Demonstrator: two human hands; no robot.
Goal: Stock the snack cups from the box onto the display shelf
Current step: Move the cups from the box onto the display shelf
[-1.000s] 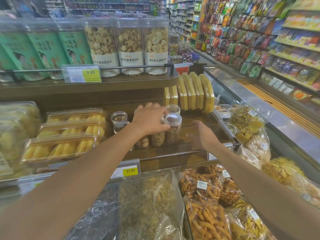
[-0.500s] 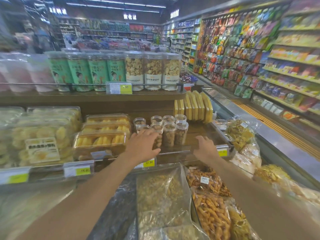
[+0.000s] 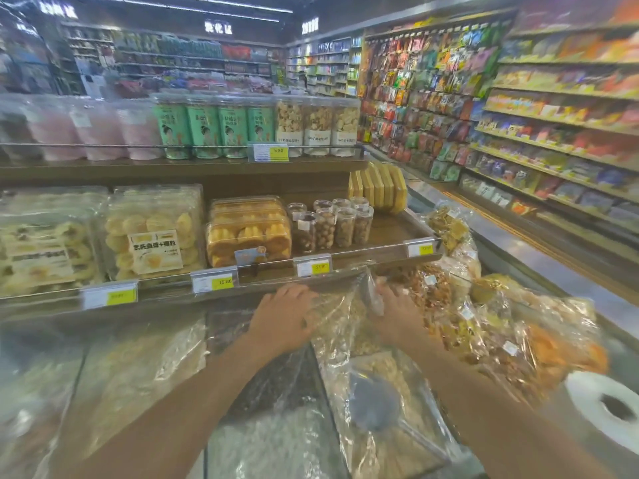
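Left hand (image 3: 283, 319) lies flat on the clear film (image 3: 332, 333) covering the bulk snacks below the shelf edge, fingers spread and relaxed, holding nothing; right hand (image 3: 397, 314) sits just beside it with its fingertips partly behind a fold of that film, so I cannot tell whether it pinches the plastic or merely rests on it; snack cups (image 3: 332, 226) stand upright in two tight rows on the wooden display shelf (image 3: 390, 233), between the trays of yellow cakes (image 3: 249, 233) and a bare stretch of board, well apart from both hands; no box is in view; the cups look light, with stiff clear walls that are probably smooth and slippery, and they seem tall enough to tip; the safest hold is likely round the body just below the lid rather than by the lid itself, lifting straight up so the close neighbours stay put
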